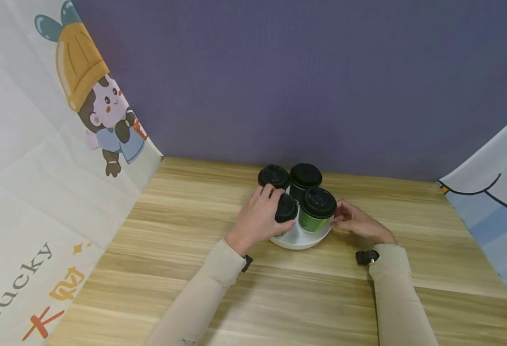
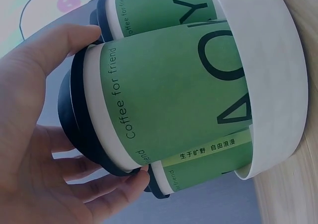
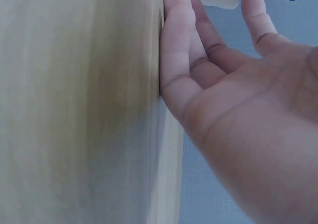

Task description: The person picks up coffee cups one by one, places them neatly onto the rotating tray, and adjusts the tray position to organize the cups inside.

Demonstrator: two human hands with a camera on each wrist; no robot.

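Observation:
Several green paper coffee cups with black lids stand in a white round tray (image 1: 297, 243). My left hand (image 1: 258, 216) grips the front-left coffee cup (image 2: 169, 92) around its black lid (image 1: 286, 208), thumb on one side and fingertips on the other. That cup's base sits inside the tray wall (image 2: 278, 75). At the tray's right side, my right hand (image 1: 357, 223) holds the rim between thumb and curled fingers (image 3: 176, 50). Beside it is the front-right coffee cup (image 1: 311, 223). Two more lidded cups, a back-left one (image 1: 273, 177) and a back-right one (image 1: 305, 176), stand behind.
The tray rests on a wood-grain table (image 1: 193, 216) near its back edge, close to a dark purple-blue wall panel (image 1: 301, 86). A white printed cloth (image 1: 24, 144) hangs at the left. Another printed cloth (image 1: 496, 192) borders the right side.

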